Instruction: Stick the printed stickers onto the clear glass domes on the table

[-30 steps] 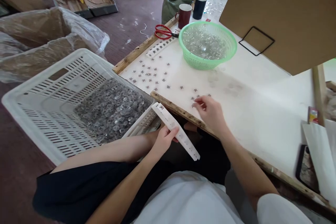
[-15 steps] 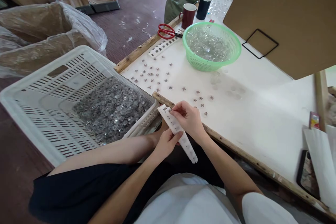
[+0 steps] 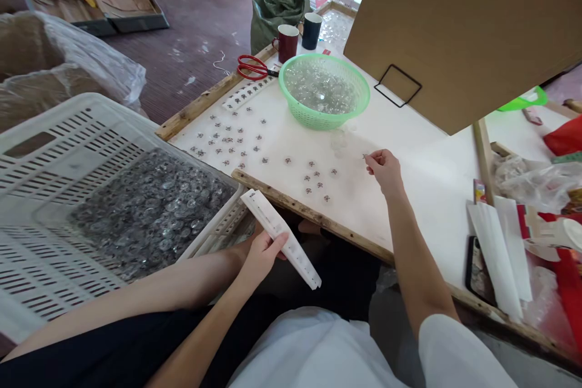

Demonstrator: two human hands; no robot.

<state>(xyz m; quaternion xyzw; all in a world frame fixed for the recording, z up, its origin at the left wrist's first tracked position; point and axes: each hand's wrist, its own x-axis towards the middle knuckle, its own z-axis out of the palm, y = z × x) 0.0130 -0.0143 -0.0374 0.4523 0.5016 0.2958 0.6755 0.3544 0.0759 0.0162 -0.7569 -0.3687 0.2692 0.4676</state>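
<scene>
My left hand (image 3: pixel 266 253) is closed round a folded white strip of stickers (image 3: pixel 286 241), held slanting over my lap beside the table edge. Out over the white tabletop (image 3: pixel 364 212), my right hand (image 3: pixel 385 171) pinches a small dark-printed sticker (image 3: pixel 365 157) at its fingertips. Clear round discs (image 3: pixel 339 139) lie on the table to the left of that hand, faint against the white. Several clear pieces with dark printed marks (image 3: pixel 311 177) are spread nearer the wooden edge. A green plastic basket (image 3: pixel 295 112) full of clear pieces stands farther back.
Left of my legs stands a white slatted crate (image 3: pixel 113 127) holding many clear printed discs (image 3: pixel 159 206). Red-handled scissors (image 3: pixel 252 67), a maroon mug (image 3: pixel 287 43) and a dark mug (image 3: pixel 311 30) are behind. A cardboard sheet (image 3: pixel 454 30) looms at right; a phone (image 3: pixel 479 273) lies below.
My right hand has left the strip and moved right over the table, with a small sticker in its fingertips. My left hand still holds the strip. The view has turned right.
</scene>
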